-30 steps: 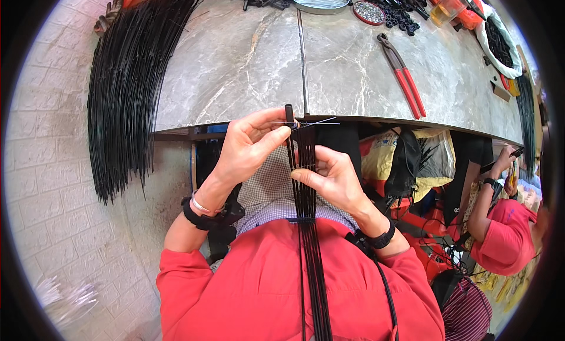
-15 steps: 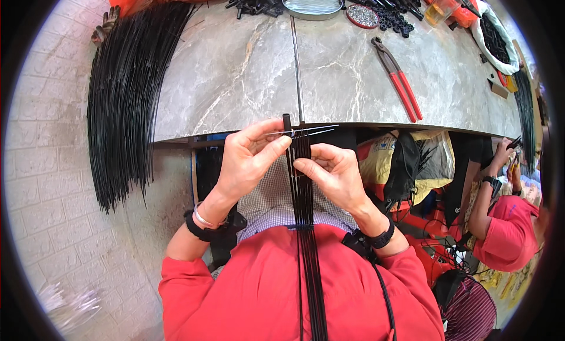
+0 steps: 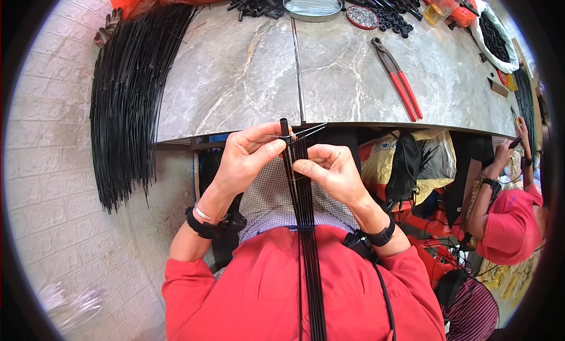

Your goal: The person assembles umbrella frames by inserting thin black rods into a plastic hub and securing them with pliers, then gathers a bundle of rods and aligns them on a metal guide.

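A bundle of thin black rods (image 3: 308, 253) runs up from my lap, its upper ends just short of the table's near edge. At its top left stands a short black tube (image 3: 284, 127), tilted slightly left. Thin pale wires (image 3: 312, 131) cross the rod ends and stick out to the right. My left hand (image 3: 250, 155) is closed in a pinch on the tube and wires; its fingertips partly hide the grip. Lower down, my right hand (image 3: 332, 171) pinches the rods between thumb and fingers.
Red-handled pincers (image 3: 402, 89) lie on the grey marbled table (image 3: 235, 70). Behind are a round tin of wires (image 3: 312, 17), a red dish of small metal parts (image 3: 362, 17) and black tubes (image 3: 259, 1). Black rods (image 3: 126, 105) hang off its left side. A co-worker (image 3: 509, 229) sits at right.
The tube and rod tops have tilted slightly left and down with my left hand. The wire ends are drawn leftward and angle up more. The co-worker's hands have moved.
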`<state>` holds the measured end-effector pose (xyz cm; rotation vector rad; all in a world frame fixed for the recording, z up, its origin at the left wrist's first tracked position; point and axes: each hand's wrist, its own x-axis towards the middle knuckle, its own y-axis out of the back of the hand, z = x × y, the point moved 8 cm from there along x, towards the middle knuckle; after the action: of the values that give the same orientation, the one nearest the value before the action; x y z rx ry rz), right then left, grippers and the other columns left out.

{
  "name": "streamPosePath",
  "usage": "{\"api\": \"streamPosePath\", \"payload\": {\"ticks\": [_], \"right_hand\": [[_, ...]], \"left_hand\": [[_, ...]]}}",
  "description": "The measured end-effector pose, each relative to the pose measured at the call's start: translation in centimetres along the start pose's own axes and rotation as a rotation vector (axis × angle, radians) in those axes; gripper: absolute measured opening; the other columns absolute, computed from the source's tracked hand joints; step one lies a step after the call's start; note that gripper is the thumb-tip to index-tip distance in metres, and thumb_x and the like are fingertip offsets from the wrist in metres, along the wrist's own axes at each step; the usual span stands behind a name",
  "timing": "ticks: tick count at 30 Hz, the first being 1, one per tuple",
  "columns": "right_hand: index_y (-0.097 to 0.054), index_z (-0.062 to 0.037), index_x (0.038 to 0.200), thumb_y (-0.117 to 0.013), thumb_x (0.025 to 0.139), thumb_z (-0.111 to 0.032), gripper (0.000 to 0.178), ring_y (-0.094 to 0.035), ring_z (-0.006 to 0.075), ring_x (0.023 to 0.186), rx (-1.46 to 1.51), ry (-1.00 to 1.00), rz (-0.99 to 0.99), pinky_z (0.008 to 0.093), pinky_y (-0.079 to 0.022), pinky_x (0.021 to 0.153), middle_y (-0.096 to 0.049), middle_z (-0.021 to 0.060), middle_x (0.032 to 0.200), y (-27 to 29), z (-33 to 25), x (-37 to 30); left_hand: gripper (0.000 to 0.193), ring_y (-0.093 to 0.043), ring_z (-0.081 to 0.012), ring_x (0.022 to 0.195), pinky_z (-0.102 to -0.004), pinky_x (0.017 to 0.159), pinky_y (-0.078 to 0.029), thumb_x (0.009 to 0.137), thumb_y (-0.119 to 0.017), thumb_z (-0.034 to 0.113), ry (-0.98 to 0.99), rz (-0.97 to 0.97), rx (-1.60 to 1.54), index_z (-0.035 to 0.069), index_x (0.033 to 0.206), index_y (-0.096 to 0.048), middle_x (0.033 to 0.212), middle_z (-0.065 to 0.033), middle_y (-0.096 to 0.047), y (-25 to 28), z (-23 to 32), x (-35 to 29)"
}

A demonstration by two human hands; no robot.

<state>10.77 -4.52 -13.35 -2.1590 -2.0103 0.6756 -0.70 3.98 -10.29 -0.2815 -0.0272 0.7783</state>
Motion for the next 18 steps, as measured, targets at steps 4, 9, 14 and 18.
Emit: {"api": "streamPosePath", "payload": {"ticks": [4, 9, 14, 18], "right_hand": [[-0.067, 0.0059, 0.103, -0.069, 0.087, -0.006, 0.02, -0.065, 0.0101, 0.083, 0.025, 0.043, 0.025, 0.0243, -0.053, 0.075, -0.07, 0.0075, 0.091, 0.0, -0.1, -0.2], [-0.068, 0.0031, 0.097, -0.07, 0.087, -0.007, 0.014, -0.062, 0.0067, 0.076, 0.061, 0.004, -0.023, 0.0222, -0.05, 0.067, -0.069, 0.0035, 0.085, 0.3, 0.7, 0.2], [-0.07, -0.0041, 0.092, -0.073, 0.085, -0.017, 0.015, -0.056, 0.0029, 0.066, 0.106, -0.14, -0.127, 0.0199, -0.043, 0.056, -0.067, -0.002, 0.078, -0.1, 1.5, 0.6], [-0.07, -0.0051, 0.091, -0.074, 0.085, -0.02, 0.017, -0.056, 0.0032, 0.066, 0.133, -0.131, -0.123, 0.0201, -0.043, 0.056, -0.067, -0.0021, 0.078, -0.1, 1.8, 0.5]], "left_hand": [[0.031, -0.064, -0.0177, 0.098, -0.0326, 0.088, -0.052, 0.093, -0.058, 0.003, 0.074, -0.044, -0.04, -0.007, 0.122, -0.057, 0.11, -0.0127, -0.066, 0.0, -0.7, 0.2], [0.029, -0.061, -0.0142, 0.098, -0.0293, 0.086, -0.052, 0.094, -0.058, 0.005, 0.06, -0.072, 0.011, -0.005, 0.12, -0.059, 0.109, -0.0081, -0.065, 0.1, -0.8, 0.1], [0.032, -0.059, -0.0187, 0.103, -0.0337, 0.091, -0.048, 0.093, -0.06, 0.008, -0.019, -0.147, -0.057, -0.007, 0.122, -0.056, 0.114, -0.0132, -0.061, 0.3, -0.8, 0.0], [0.032, -0.058, -0.0189, 0.104, -0.0338, 0.092, -0.047, 0.093, -0.06, 0.009, -0.041, -0.146, -0.053, -0.007, 0.121, -0.056, 0.114, -0.0133, -0.06, 0.0, -0.9, -0.2]]}}
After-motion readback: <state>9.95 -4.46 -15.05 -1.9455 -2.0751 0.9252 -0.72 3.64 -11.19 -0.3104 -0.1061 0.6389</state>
